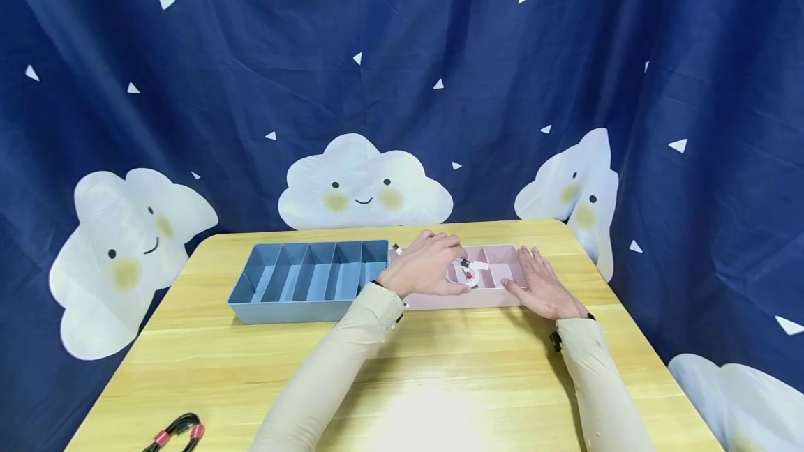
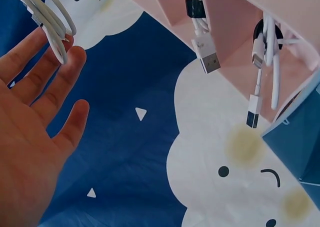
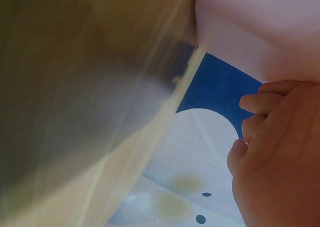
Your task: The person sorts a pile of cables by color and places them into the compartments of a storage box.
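Observation:
My left hand (image 1: 427, 264) is over the pink divided organizer (image 1: 465, 300), holding a coiled white cable (image 1: 472, 277) between thumb and fingers. In the left wrist view that coil touches the fingertips, and the thumb is mostly out of frame. Two more white cables lie in organizer compartments: one with a black tie and a USB plug (image 2: 210, 62), the other with its plug (image 2: 254, 111) hanging over the edge. My right hand (image 1: 545, 288) rests against the organizer's right end, fingers extended along the outside and thumb at the front rim.
A blue divided organizer (image 1: 289, 312) stands left of the pink one, close against it. On the wooden table (image 1: 251, 368), a black cable with red ties (image 1: 179, 427) lies near the front left. A dark blue curtain (image 1: 402, 89) with clouds hangs behind.

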{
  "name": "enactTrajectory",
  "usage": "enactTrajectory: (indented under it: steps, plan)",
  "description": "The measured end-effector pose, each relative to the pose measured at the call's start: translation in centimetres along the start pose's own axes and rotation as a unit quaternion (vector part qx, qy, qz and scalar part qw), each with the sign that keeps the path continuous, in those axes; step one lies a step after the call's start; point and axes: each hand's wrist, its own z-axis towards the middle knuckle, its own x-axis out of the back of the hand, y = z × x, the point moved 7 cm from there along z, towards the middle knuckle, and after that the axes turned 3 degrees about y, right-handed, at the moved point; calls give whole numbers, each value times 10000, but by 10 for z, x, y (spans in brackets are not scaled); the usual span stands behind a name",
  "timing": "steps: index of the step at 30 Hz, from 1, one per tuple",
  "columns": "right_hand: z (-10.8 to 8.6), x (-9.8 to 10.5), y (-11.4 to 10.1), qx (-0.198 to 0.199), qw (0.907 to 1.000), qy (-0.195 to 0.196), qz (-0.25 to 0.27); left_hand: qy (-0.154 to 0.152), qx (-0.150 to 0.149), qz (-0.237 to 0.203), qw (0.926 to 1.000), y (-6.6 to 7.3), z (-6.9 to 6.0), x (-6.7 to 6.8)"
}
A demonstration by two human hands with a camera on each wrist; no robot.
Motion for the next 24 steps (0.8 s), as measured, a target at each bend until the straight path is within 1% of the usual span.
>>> enactTrajectory:
  steps: [7,16,24]
  plan:
    - [0,2,1,-13,10000,22,23,-49,5,34,10000,4,7,-3]
    - [1,0,2,-35,10000,-1,-46,103,-94,94,9999,8,16,-4]
    - [1,0,-2,23,9999,86,-83,175,-110,45,9998,11,21,-6]
